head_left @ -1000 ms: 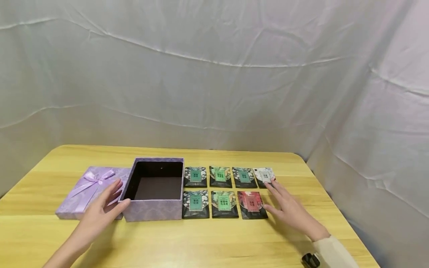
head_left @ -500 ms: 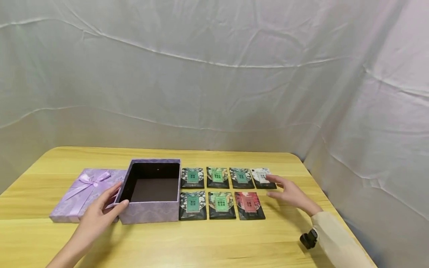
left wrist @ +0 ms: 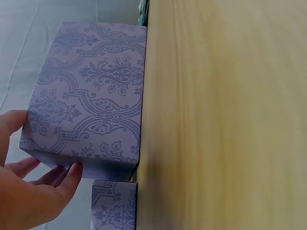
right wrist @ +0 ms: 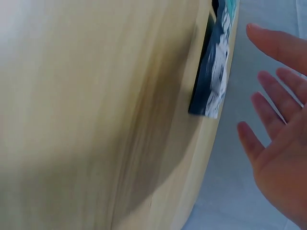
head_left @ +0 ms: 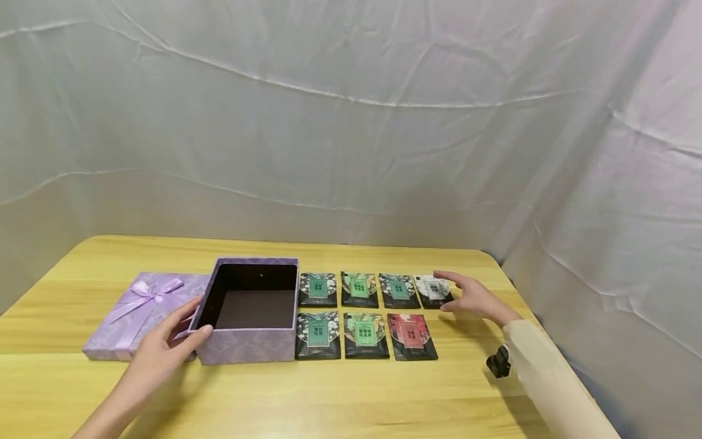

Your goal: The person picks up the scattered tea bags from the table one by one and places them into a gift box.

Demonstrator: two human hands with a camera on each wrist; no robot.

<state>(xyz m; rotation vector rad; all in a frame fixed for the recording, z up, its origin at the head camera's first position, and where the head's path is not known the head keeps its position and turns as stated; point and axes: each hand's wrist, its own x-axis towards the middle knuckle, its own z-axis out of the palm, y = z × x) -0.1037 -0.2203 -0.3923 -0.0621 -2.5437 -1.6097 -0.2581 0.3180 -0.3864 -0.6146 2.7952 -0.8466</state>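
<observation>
Right hand (head_left: 476, 297) spread, holding nothing, white sachet (head_left: 433, 288) at its 9 o'clock; left hand (head_left: 161, 349) loosely parted, touching box (head_left: 249, 346) at 2 o'clock; looks early: lid (head_left: 139, 311) already off, box's 9 o'clock, all seven sachets (head_left: 366, 335) outside, 3 o'clock

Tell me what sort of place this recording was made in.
Probably an indoor tabletop set, perhaps arranged for recording: wrinkled pale-grey fabric hangs behind a yellow wood-grain table, where flat printed rectangular sachets lie in two rows beside an open purple patterned box.
</observation>
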